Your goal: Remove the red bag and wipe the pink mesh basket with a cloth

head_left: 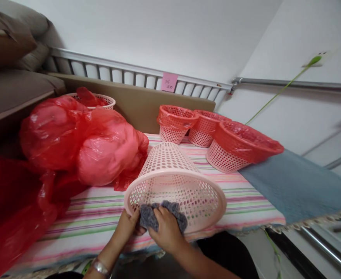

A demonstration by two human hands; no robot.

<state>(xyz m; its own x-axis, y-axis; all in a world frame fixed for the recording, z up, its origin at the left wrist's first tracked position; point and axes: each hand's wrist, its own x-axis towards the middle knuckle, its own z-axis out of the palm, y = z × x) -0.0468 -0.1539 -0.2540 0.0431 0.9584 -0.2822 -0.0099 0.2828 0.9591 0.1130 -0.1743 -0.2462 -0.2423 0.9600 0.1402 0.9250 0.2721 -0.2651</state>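
A pink perforated plastic wastebasket [174,175] lies on its side on a striped cloth [93,211], its wide mouth facing me. My left hand [130,224] grips the rim at the lower left, with the thumb on the inside edge. Inside the mouth, my right hand [166,228] presses a fuzzy grey cloth [174,209] against the lower inner wall. The fingers of that hand are bunched into the cloth and partly hidden by it.
Several upright wastebaskets [172,133] with red liners stand at the back right. Bulging red plastic bags [109,147] fill the left side, before another basket [109,101]. Behind are a radiator [116,75] and a pink note [169,82]. Brown cushions [13,89] sit far left.
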